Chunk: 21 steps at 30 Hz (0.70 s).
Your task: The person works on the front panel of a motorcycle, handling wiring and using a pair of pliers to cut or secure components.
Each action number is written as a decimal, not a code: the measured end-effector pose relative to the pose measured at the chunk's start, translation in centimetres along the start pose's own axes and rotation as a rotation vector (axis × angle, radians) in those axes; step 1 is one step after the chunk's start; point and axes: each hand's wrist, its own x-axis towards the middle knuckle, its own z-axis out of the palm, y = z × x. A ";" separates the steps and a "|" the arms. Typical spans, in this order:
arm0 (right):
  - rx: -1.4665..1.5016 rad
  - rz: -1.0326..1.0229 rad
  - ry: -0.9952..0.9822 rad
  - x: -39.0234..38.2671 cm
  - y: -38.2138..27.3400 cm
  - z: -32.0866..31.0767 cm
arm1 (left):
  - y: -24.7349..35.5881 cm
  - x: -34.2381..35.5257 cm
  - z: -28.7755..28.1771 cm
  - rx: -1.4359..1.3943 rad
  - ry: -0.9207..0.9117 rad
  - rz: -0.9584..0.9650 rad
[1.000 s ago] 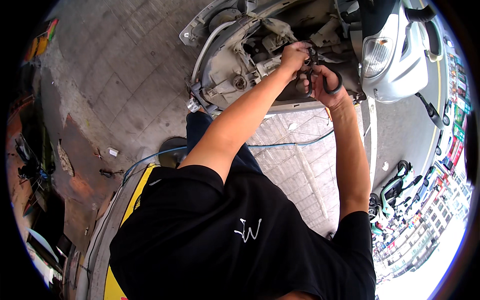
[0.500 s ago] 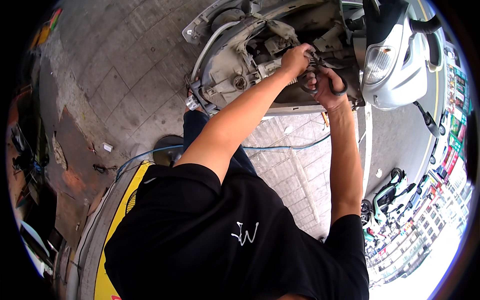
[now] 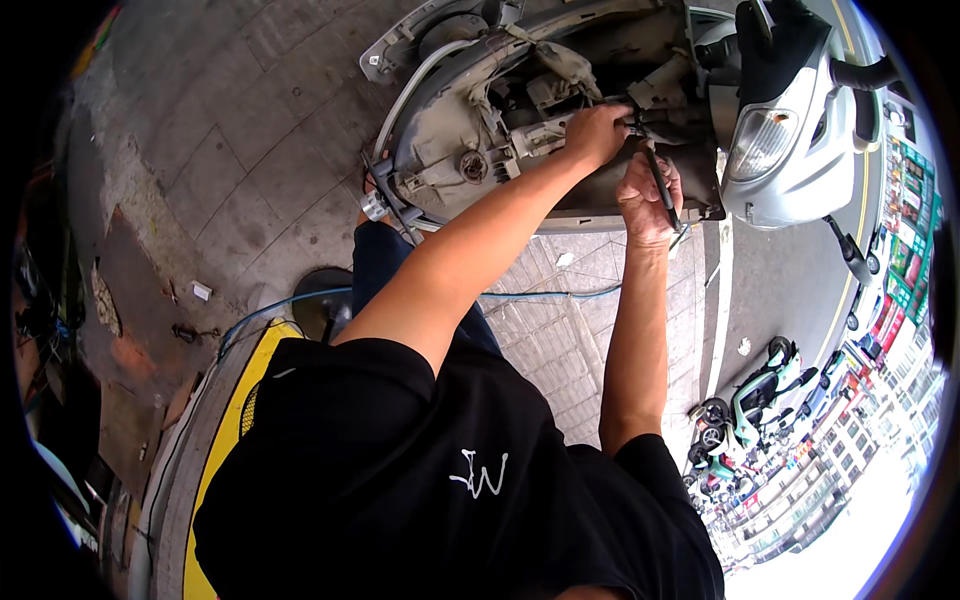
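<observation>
In front of me stands a scooter [image 3: 780, 190] with its panels off, and both my hands are at its exposed, dusty inside [image 3: 430, 140]. My right hand [image 3: 648, 192] is wrapped round black-handled scissors [image 3: 661, 182], whose handles appear edge-on. Their far end points up toward the fingers of my left hand [image 3: 596, 136]. That hand is closed, its fingertips pinching at dark parts beside the scissors' tip. What lies between those fingertips is too small to tell. A headlight [image 3: 765, 142] is to the right of my hands.
A blue hose [image 3: 540, 295] crosses the paving behind the scooter. At left are a yellow-edged step [image 3: 232, 430] and a rusty sheet [image 3: 140, 300]. Parked scooters [image 3: 760, 400] line the road at right. A loose grey panel [image 3: 400, 50] lies beyond the scooter body.
My right hand has turned, so the scissors' loop handles, seen spread before, now look edge-on and closed together. The left hand stays at nearly the same spot. The view has shifted slightly.
</observation>
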 end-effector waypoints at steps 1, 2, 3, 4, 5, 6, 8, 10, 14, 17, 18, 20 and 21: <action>-0.036 -0.007 0.039 -0.1 -0.1 0.2 | -0.4 -0.1 0.1 -0.041 0.015 0.008; -0.089 0.024 0.058 -0.1 -0.1 0.6 | -1.0 -0.1 0.3 -0.082 0.031 0.018; -0.249 0.046 0.149 -0.2 -0.1 1.1 | -1.5 -0.1 0.4 -0.123 0.049 0.027; -0.407 0.069 0.240 -0.4 -0.2 1.8 | -1.9 0.1 0.5 -0.161 0.056 0.044; -0.567 0.085 0.336 -0.7 -0.2 2.4 | -2.1 0.1 0.8 -0.205 0.056 0.062; -0.638 0.151 0.358 -0.6 -0.7 2.4 | -2.3 0.2 1.0 -0.247 0.057 0.078; -0.813 0.199 0.408 0.0 -1.5 2.1 | -2.1 0.2 1.1 -0.297 -0.021 0.007; -0.965 0.218 0.557 -0.4 -2.0 2.1 | -0.6 0.2 0.5 -0.356 -0.105 -0.087; -1.037 0.235 0.631 0.4 -1.8 2.9 | 0.1 0.1 0.4 -0.211 0.028 -0.132; -1.031 0.220 0.721 1.3 -1.0 3.2 | -0.5 0.3 0.4 -0.302 0.109 -0.177; -0.998 0.228 0.702 1.4 -1.3 2.9 | -0.9 0.6 0.2 -0.267 0.073 -0.163; -0.941 0.201 0.692 1.4 -1.6 2.4 | -0.7 0.9 0.1 -0.175 0.026 -0.148; -0.912 0.185 0.687 1.3 -1.8 2.2 | -0.3 1.0 0.0 -0.130 0.001 -0.140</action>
